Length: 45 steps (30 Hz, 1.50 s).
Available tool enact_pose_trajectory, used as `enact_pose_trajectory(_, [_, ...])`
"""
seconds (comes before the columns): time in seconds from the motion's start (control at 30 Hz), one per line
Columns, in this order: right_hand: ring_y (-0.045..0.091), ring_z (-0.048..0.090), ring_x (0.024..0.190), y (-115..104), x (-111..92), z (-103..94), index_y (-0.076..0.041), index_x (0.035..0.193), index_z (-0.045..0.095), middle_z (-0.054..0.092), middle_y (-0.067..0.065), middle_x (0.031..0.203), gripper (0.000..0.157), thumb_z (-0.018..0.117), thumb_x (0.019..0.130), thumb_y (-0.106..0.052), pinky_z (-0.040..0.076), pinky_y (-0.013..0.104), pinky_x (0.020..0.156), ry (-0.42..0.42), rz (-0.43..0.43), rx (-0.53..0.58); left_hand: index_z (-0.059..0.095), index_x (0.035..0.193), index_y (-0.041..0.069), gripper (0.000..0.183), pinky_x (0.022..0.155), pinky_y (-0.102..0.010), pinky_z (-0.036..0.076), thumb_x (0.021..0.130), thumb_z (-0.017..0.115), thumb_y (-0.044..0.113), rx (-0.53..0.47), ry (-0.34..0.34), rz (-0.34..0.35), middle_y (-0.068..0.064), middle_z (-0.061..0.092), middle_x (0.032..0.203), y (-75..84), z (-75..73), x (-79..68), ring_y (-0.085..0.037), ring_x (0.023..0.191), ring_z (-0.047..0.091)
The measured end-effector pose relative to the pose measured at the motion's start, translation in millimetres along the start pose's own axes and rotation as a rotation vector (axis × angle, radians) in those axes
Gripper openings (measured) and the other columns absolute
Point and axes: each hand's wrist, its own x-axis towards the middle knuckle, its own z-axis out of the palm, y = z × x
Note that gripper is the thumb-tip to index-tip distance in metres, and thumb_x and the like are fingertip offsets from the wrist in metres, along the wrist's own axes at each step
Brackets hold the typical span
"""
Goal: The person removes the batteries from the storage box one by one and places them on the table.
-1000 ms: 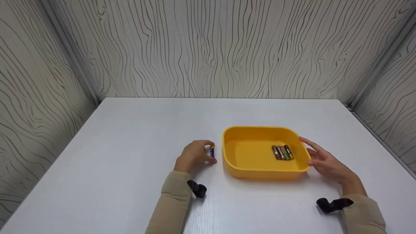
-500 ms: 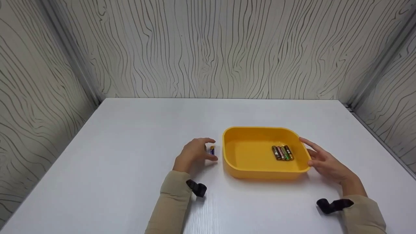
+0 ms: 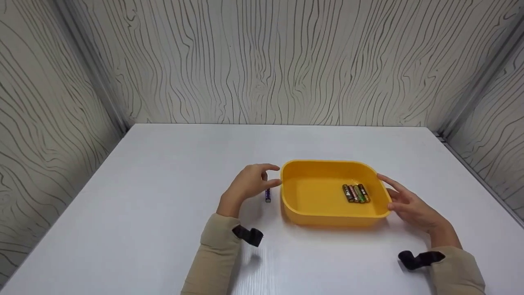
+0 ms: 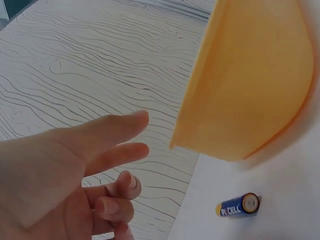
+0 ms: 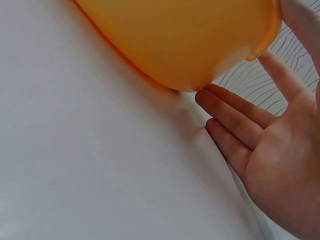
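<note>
Box (image 3: 315, 196) flanked | left hand (image 3: 250, 180) empty, just left of it (battery (image 3: 268, 198) below) | right hand (image 3: 415, 209) unclenched, touching right end | gripping step, seemingly; next wants left fingers closing

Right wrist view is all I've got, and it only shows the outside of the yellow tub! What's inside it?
Observer: Four small batteries lie side by side in the yellow tub.
Operator: Cool! Is there another one somewhere outside?
Observer: Yes, one blue battery lies on the table, to the left of the tub.
Operator: Is the other hand holding that one?
Observer: No, the left hand holds nothing.
</note>
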Motion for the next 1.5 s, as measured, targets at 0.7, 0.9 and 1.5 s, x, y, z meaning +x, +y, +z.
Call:
enact_pose_trajectory(0.7, [-0.004,0.053,0.124,-3.4,-0.1,-2.6,-0.018,0.156,0.010,0.045,-0.023,0.141,0.075,0.049,0.095,0.003,0.043,0.012,0.100,-0.021,0.049,-0.022,0.065,0.126,0.021,0.040,0.061,-0.017,0.035,0.089,0.067,0.036,0.065,-0.041,0.134,0.001,0.061,0.086,61.2,33.8,10.6,-0.009,0.073,0.046])
enact_pose_trajectory(0.9, [0.002,0.054,0.126,-3.8,1.2,-3.5,-0.017,0.155,0.011,0.047,-0.014,0.144,0.073,0.045,0.095,0.008,0.044,0.016,0.103,-0.112,-0.020,0.058,0.065,0.126,0.022,0.039,0.063,-0.017,0.036,0.089,0.067,0.037,0.091,-0.050,0.136,0.001,0.067,0.096,72.2,46.3,17.2,-0.008,0.075,0.047])
enact_pose_trajectory(1.5, [-0.004,0.054,0.122,-5.4,2.6,-0.1,-0.018,0.155,0.010,0.048,-0.022,0.138,0.076,0.051,0.094,0.001,0.044,0.013,0.100,0.004,0.096,-0.056,0.066,0.124,0.029,0.039,0.108,-0.028,0.043,0.086,0.071,0.037,0.096,-0.108,0.032,0.012,0.063,0.132,106.0,87.3,47.0,-0.010,0.125,0.056])
